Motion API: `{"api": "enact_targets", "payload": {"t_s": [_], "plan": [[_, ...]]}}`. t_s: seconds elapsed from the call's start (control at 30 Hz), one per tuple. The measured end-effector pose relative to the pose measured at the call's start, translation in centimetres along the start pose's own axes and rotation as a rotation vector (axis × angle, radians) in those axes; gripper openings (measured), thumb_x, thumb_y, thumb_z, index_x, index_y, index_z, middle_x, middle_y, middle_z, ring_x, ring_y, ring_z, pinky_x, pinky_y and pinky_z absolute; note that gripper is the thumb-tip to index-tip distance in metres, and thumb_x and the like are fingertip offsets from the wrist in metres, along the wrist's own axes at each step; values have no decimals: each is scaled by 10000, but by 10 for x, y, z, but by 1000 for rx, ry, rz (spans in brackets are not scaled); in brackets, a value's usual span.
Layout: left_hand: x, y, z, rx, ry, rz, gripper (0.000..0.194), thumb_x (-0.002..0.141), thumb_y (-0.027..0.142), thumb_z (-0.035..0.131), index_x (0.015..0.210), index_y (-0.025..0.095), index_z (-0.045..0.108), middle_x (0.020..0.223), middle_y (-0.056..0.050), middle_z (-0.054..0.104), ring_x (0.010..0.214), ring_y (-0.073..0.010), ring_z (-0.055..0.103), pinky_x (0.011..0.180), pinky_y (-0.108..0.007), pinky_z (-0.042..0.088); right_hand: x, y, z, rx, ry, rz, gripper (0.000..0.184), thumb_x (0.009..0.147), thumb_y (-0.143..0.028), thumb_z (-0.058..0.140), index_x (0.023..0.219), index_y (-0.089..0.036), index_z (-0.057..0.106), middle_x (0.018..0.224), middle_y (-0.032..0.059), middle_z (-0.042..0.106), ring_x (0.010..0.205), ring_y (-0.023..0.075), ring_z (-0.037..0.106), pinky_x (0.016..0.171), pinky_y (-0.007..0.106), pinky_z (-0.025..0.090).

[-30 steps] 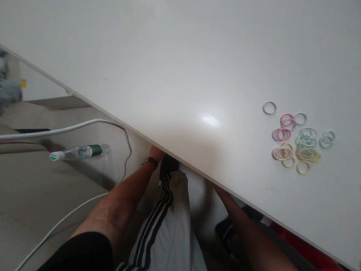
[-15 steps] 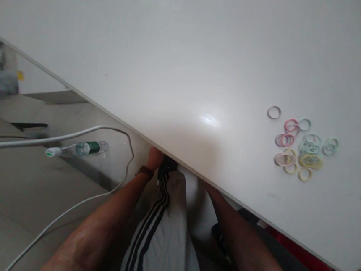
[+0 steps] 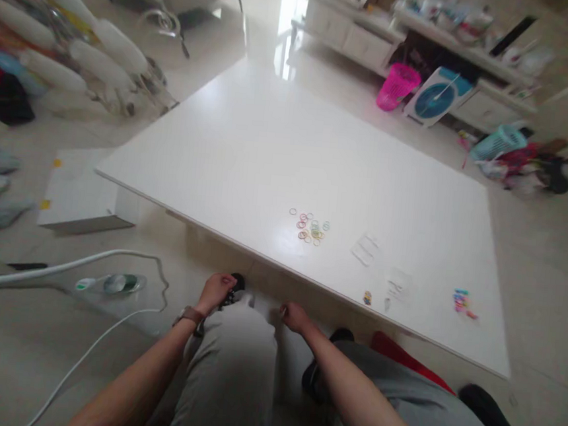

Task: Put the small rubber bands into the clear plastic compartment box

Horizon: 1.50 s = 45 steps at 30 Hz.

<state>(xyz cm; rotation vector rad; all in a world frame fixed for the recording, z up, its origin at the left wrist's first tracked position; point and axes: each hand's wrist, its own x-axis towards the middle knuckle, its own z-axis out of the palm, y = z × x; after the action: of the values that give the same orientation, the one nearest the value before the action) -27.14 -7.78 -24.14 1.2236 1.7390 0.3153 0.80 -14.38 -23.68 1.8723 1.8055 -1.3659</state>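
My left hand point(image 3: 215, 291), with a watch on the wrist, is curled by a black shoe point(image 3: 233, 290) at the foot of my grey trouser leg point(image 3: 230, 374). My right hand point(image 3: 295, 317) is closed in a loose fist just right of that leg, near the shoe. What either hand grips is too small to make out. Both hands are below the front edge of a low white table point(image 3: 270, 145). A small heap of coloured rubber bands point(image 3: 311, 227) lies on the table beyond them.
Small clear packets point(image 3: 366, 249) and tiny coloured bits point(image 3: 462, 301) lie on the table's right side. A water bottle point(image 3: 113, 283) and a white cable point(image 3: 60, 266) lie on the floor at left. A pink basket point(image 3: 397, 85) and a fan point(image 3: 436, 97) stand beyond the table.
The camera has risen and pulled back, so the whole table and room show. Both hands, hidden under the table edge before, are now visible at the shoe.
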Motion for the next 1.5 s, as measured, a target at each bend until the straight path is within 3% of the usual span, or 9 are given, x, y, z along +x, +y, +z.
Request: {"api": "enact_targets", "payload": {"t_s": [0.2, 0.37, 0.5, 0.6, 0.8, 1.03, 1.23, 1.37, 1.5], "plan": [[-62, 76, -56, -47, -34, 180, 351, 659, 499, 679, 726, 163, 754, 688, -74, 745, 707, -238, 682, 645, -299, 479, -85, -16, -81, -32, -109, -107, 242, 592, 51, 664, 578, -191, 668, 508, -45, 576, 528, 127, 584, 561, 227, 429], [-106, 172, -94, 120, 69, 506, 346, 768, 496, 621, 801, 198, 794, 792, -64, 781, 777, -239, 690, 722, -310, 479, -133, -13, -160, 90, 208, -237, 179, 688, -40, 665, 761, -194, 717, 709, -36, 685, 672, 112, 617, 632, 201, 430], [-112, 259, -70, 264, 45, 652, 233, 816, 311, 584, 780, 190, 780, 800, -65, 775, 774, -219, 678, 722, -301, 451, -137, -7, -194, 227, 555, -220, 109, 825, -125, 603, 877, -164, 690, 790, 15, 707, 753, 137, 644, 705, 230, 464], [-97, 297, -33, 421, 5, 666, 249, 825, 210, 555, 627, 167, 699, 655, -64, 696, 673, -193, 616, 659, -299, 393, -124, -6, -200, 300, 714, -178, 107, 842, -127, 579, 880, -158, 674, 787, 31, 705, 755, 152, 648, 721, 251, 471], [-48, 306, 2, 581, 37, 727, 294, 851, 129, 489, 610, 167, 654, 691, -93, 683, 662, -182, 567, 682, -299, 371, -89, -14, -204, 314, 782, -157, 115, 789, -95, 628, 838, -178, 692, 777, 22, 701, 738, 154, 615, 715, 260, 433], [-14, 303, 8, 631, -38, 769, 294, 839, 144, 511, 569, 185, 619, 672, -98, 680, 647, -187, 557, 701, -311, 365, -60, -37, -207, 335, 788, -145, 127, 822, -113, 617, 870, -190, 705, 790, 11, 708, 742, 142, 608, 718, 246, 425], [-13, 291, 6, 635, -78, 786, 313, 868, 144, 489, 603, 188, 651, 668, -82, 689, 664, -198, 600, 675, -308, 373, -56, -42, -205, 382, 803, -166, 127, 830, -98, 615, 855, -189, 700, 791, 17, 718, 747, 153, 630, 738, 254, 454], [-16, 292, 7, 604, -30, 762, 304, 904, 151, 469, 849, 159, 769, 892, -133, 772, 843, -242, 687, 782, -320, 457, -55, -43, -201, 464, 861, -215, 99, 885, -145, 611, 898, -185, 700, 867, 34, 745, 808, 159, 665, 801, 268, 494], [-19, 293, 9, 590, 21, 772, 386, 905, 115, 443, 1131, 119, 756, 1106, -166, 768, 1032, -268, 701, 940, -354, 487, -58, -42, -200, 519, 878, -251, 142, 892, -142, 587, 986, -179, 686, 974, 51, 741, 882, 158, 686, 847, 276, 527]]}}
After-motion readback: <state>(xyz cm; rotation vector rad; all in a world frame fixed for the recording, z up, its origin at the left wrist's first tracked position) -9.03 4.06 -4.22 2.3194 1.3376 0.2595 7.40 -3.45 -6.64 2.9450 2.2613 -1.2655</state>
